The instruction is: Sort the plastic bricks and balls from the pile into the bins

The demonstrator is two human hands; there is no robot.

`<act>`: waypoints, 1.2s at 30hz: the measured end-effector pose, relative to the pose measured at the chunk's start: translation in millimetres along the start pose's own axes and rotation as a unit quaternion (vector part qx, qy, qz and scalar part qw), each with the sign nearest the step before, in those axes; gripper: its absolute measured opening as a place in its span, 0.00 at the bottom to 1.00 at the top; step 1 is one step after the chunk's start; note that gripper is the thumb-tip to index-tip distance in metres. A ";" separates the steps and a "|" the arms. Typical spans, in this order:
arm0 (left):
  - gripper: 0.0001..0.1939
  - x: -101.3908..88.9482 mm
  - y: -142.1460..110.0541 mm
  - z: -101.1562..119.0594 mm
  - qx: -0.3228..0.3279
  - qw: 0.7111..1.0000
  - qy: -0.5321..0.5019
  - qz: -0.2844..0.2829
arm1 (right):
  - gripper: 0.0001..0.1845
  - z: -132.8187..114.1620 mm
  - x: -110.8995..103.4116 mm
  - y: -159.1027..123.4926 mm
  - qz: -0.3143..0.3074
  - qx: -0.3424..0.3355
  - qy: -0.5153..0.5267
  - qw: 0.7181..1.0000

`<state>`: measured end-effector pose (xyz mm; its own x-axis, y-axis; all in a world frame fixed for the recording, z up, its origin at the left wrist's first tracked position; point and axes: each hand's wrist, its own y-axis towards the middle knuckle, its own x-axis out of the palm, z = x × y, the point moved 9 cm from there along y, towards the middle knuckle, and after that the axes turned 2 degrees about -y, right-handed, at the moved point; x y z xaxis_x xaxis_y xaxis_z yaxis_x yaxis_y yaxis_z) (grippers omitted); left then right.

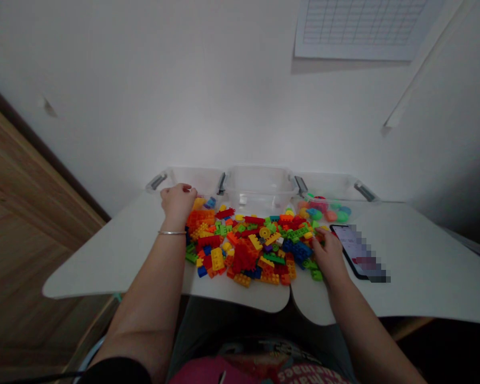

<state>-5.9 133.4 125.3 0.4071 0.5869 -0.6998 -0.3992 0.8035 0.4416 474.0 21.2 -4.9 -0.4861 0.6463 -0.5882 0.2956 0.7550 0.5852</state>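
A heap of colourful plastic building blocks (250, 245) lies on the white table (424, 266) in front of me. My left hand (178, 201) is raised over the heap's far left corner, at the edge of the left clear bin (192, 178), fingers curled downward; whatever they hold is hidden. My right hand (328, 255) rests at the heap's right edge, fingers curled among green and blue blocks, beside a phone (358, 250).
Three clear plastic bins stand in a row at the back against the white wall: the middle one (260, 186) looks nearly bare, the right one (328, 205) holds several coloured pieces. A wooden panel (20, 224) stands on the left. The table's front edge has a notch.
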 end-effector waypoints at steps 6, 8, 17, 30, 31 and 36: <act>0.21 -17.1 -22.7 28.0 0.135 0.989 0.018 0.050 | 0.25 2.0 1.1 -0.1 -0.003 0.006 -0.003 1.000; 0.22 -28.6 -41.2 34.0 0.148 0.986 0.028 0.072 | 0.25 2.7 1.9 -0.7 -0.008 0.009 -0.008 1.000; 0.21 -35.6 -91.0 14.9 0.089 0.986 0.143 -0.003 | 0.24 -0.7 -0.1 -1.0 -0.010 0.009 -0.006 1.000; 0.24 -13.4 -101.9 -7.4 0.052 0.962 0.259 -0.063 | 0.25 2.3 1.4 -1.2 -0.016 0.017 -0.005 1.000; 0.24 -12.1 -102.3 -7.7 0.054 0.960 0.266 -0.065 | 0.25 2.6 1.5 -1.2 -0.015 0.017 -0.005 1.000; 0.24 -10.3 -103.8 -7.3 0.056 0.959 0.271 -0.064 | 0.24 2.7 2.0 -1.4 -0.014 0.016 -0.003 1.000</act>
<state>25.3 43.2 82.6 -0.0527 0.3693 -0.9278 -0.2712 0.8889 0.3692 474.8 21.8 -8.4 -0.4890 0.6261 -0.6074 0.3078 0.7754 0.5514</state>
